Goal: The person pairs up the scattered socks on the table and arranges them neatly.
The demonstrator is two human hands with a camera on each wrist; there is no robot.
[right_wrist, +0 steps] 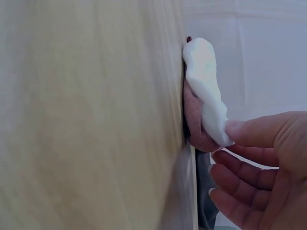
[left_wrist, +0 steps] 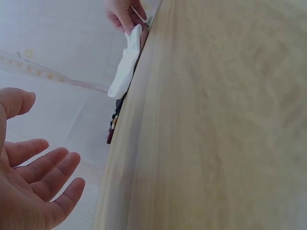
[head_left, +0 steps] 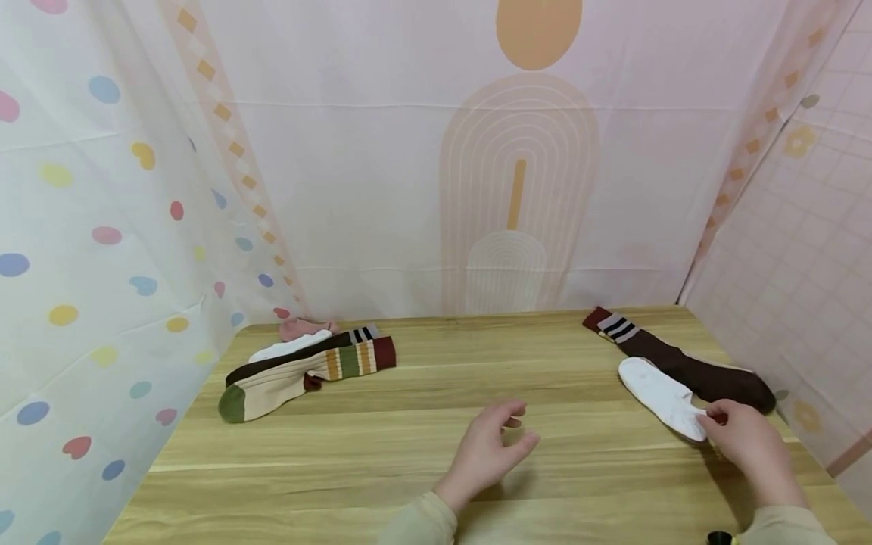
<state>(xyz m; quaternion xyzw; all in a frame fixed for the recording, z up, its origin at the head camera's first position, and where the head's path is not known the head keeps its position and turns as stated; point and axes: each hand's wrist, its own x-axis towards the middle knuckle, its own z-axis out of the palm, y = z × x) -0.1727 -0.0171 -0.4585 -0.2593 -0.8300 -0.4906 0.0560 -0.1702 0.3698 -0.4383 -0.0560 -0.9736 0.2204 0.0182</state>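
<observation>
At the right of the table, my right hand [head_left: 749,446] pinches the near end of a white low-cut sock [head_left: 661,397] between thumb and fingers. In the right wrist view a pink sock [right_wrist: 194,117] lies under the white sock [right_wrist: 204,76], by the right hand [right_wrist: 268,167]. Behind it lies a dark brown sock [head_left: 671,359] with grey and black stripes, and a bit of maroon shows at its far end. My left hand [head_left: 487,454] hovers over the middle front of the table, fingers relaxed and holding nothing; the left wrist view shows that hand [left_wrist: 33,187] with fingers spread.
On the left of the wooden table [head_left: 436,484] lie a striped cream sock [head_left: 272,386] with a green toe, a dark sock [head_left: 300,357], a white sock [head_left: 289,346] and a pink sock [head_left: 303,328]. Patterned curtains [head_left: 368,189] stand behind and beside. A small black object [head_left: 719,538] is at the front right.
</observation>
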